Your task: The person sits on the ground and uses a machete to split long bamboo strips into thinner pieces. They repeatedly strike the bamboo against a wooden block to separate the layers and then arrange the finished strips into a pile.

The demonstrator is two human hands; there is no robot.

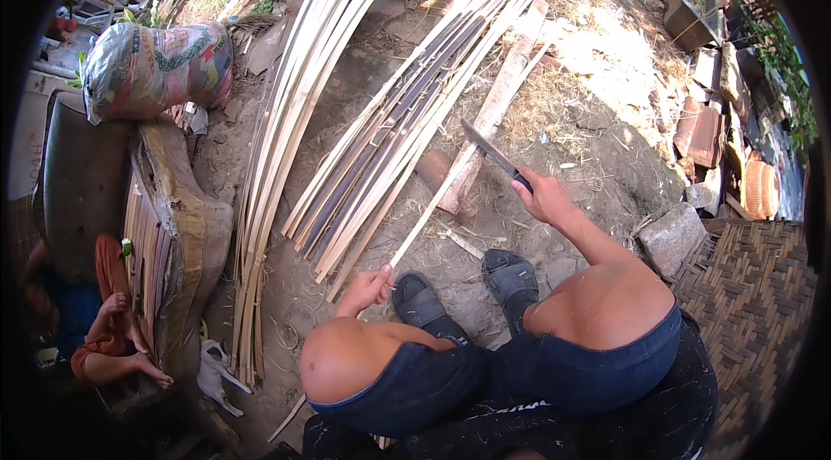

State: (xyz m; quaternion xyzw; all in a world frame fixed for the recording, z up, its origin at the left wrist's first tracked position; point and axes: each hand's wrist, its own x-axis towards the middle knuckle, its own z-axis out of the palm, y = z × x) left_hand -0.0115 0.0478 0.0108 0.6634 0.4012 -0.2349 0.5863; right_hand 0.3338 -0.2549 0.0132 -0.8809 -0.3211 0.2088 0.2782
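Observation:
My right hand (545, 196) is closed round the dark handle of a knife (495, 152), its blade pointing up and to the left over a wooden plank (502, 101). Between the fingers of my left hand (368, 287), near my left knee, is the near end of a thin pale bamboo strip (424, 219). The strip slants away to the upper right and passes along the plank, by the blade. Whether the blade touches it, I cannot tell. A short brown log (435, 173) lies by the plank's near end.
Long bamboo strips lie in two bundles, one left (290, 96) and one nearer the middle (385, 135). A stuffed sack (160, 70) and a seated person (108, 321) are at the left, near a white cat (218, 376). At right are a stone block (673, 239) and woven matting (744, 295).

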